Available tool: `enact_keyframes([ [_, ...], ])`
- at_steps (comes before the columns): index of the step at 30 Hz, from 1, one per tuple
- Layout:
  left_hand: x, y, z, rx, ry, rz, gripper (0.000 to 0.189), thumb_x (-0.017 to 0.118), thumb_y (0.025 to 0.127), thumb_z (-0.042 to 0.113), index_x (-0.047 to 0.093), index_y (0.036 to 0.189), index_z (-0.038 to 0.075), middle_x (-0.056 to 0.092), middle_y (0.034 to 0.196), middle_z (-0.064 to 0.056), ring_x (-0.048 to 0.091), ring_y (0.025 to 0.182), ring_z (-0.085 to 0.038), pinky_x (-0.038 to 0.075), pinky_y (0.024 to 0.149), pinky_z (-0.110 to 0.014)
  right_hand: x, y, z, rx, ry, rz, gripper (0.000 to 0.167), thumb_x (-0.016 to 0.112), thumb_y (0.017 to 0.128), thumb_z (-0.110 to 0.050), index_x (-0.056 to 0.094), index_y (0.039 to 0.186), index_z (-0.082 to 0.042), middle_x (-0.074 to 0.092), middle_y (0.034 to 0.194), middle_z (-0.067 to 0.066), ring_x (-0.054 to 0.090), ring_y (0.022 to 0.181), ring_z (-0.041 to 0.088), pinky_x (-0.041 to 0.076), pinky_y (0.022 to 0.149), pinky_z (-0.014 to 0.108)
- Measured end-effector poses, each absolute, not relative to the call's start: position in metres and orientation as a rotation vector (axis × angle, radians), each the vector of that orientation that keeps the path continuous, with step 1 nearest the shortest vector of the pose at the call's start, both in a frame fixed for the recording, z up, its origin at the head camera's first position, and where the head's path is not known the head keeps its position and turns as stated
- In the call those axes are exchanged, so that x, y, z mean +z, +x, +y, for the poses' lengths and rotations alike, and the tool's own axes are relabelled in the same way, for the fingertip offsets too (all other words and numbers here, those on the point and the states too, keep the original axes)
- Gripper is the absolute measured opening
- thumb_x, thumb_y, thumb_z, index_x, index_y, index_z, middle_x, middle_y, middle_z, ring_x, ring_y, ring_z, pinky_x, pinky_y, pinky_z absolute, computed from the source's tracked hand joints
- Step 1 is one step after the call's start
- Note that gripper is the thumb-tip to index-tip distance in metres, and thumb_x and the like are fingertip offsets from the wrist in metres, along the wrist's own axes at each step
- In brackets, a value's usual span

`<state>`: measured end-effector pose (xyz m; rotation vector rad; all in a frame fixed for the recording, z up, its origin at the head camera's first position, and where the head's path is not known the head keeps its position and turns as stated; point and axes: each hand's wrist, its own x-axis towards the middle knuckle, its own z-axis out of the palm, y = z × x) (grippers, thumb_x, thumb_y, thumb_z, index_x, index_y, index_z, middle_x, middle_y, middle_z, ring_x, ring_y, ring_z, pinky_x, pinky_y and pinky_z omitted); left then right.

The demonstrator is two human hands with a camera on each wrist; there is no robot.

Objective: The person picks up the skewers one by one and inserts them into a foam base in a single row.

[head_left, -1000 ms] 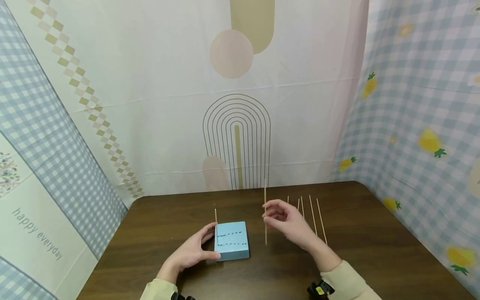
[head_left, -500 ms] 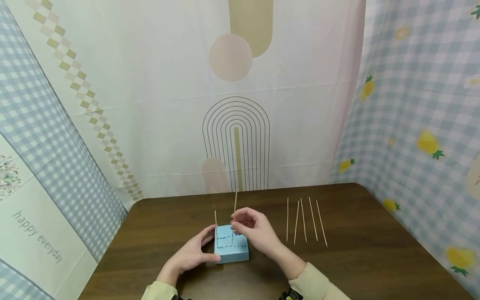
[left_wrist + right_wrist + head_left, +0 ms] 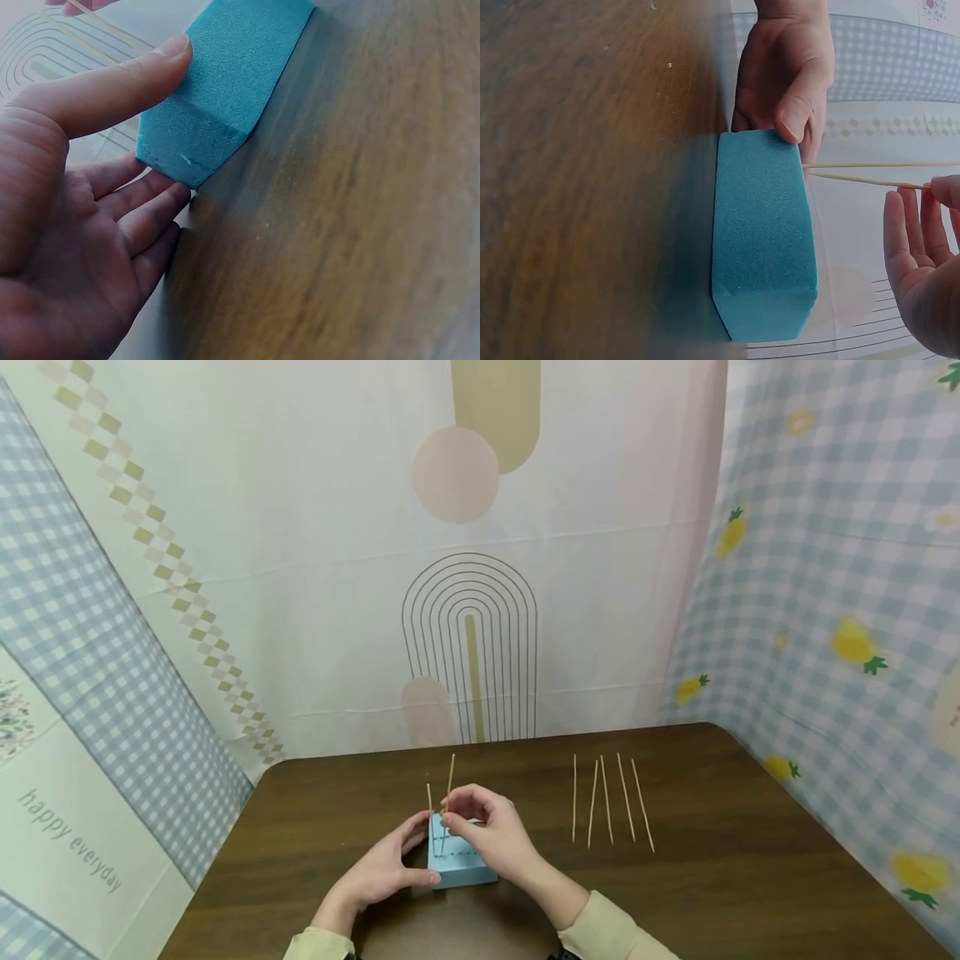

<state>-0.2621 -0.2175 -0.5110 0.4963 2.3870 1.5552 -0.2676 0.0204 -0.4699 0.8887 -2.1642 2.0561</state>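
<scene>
A light blue foam block (image 3: pixel 467 878) with rows of dark marks on its top lies on the table. My left hand (image 3: pixel 378 867) grips its left side, thumb on the front face and fingers round the far side, as the left wrist view shows at the block's corner (image 3: pixel 232 75). One thin wooden stick (image 3: pixel 430 800) stands upright at the block's left edge. Between thumb and fingertips, my right hand (image 3: pixel 498 843) pinches a second stick (image 3: pixel 452 777), slightly tilted. Its lower end meets the block's top close beside the standing stick; whether it has gone in, I cannot tell.
Several more thin wooden sticks (image 3: pixel 606 802) lie side by side on the dark wooden table (image 3: pixel 720 877), right of the block. A patterned cloth (image 3: pixel 337 610) hangs behind the table, with a checked cloth (image 3: pixel 787 610) at the right.
My right hand has carried its stick leftward from beside the block, over it, and down near the standing stick. The left hand has stayed on the block.
</scene>
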Motion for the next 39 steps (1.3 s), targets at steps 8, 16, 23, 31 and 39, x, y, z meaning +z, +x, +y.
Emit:
enact_keyframes([
  [8, -0.5129, -0.2618, -0.218, 1.567, 0.509, 2.387, 0.102, 0.091, 0.088, 0.018, 0.029, 0.167, -0.001, 0.038, 0.168, -0.023, 0.038, 0.154, -0.041, 0.032, 0.116, -0.028, -0.473, -0.2673, 0.018, 2.016, 0.891, -2.181, 0.014, 0.076, 0.101, -0.013, 0.074, 0.114, -0.009, 0.076, 0.103, 0.006, 0.073, 0.09, 0.015, 0.06, 0.08, 0.03],
  [16, -0.5138, -0.2604, -0.218, 1.565, 0.523, 2.398, 0.103, 0.091, 0.087, 0.019, 0.029, 0.166, -0.002, 0.038, 0.167, -0.025, 0.038, 0.153, -0.043, 0.033, 0.115, -0.026, -0.4719, -0.2651, 0.0186, 2.012, 0.892, -2.189, 0.013, 0.077, 0.101, -0.013, 0.074, 0.113, -0.007, 0.076, 0.103, 0.008, 0.071, 0.09, 0.014, 0.059, 0.078, 0.028],
  [23, -0.5133, -0.2624, -0.2178, 1.564, 0.508, 2.395, 0.103, 0.091, 0.087, 0.019, 0.028, 0.167, -0.001, 0.038, 0.167, -0.024, 0.038, 0.154, -0.041, 0.032, 0.117, -0.03, -0.471, -0.2655, 0.0183, 2.015, 0.881, -2.186, 0.014, 0.077, 0.1, -0.012, 0.074, 0.113, -0.007, 0.077, 0.105, 0.008, 0.072, 0.092, 0.014, 0.059, 0.078, 0.027],
  [31, -0.5131, -0.263, -0.2181, 1.568, 0.514, 2.387, 0.103, 0.091, 0.088, 0.018, 0.028, 0.167, -0.001, 0.037, 0.168, -0.024, 0.037, 0.155, -0.041, 0.032, 0.116, -0.026, -0.4712, -0.2669, 0.0185, 1.94, 0.903, -2.238, 0.012, 0.078, 0.101, -0.016, 0.075, 0.111, -0.011, 0.077, 0.104, 0.003, 0.071, 0.095, 0.014, 0.059, 0.08, 0.028],
  [39, -0.5143, -0.2621, -0.2183, 1.571, 0.53, 2.391, 0.102, 0.091, 0.088, 0.018, 0.028, 0.166, -0.002, 0.038, 0.167, -0.024, 0.037, 0.154, -0.041, 0.031, 0.115, -0.023, -0.4746, -0.2678, 0.019, 1.87, 0.917, -2.283, 0.01, 0.077, 0.101, -0.017, 0.075, 0.11, -0.014, 0.077, 0.104, -0.001, 0.072, 0.095, 0.012, 0.058, 0.082, 0.029],
])
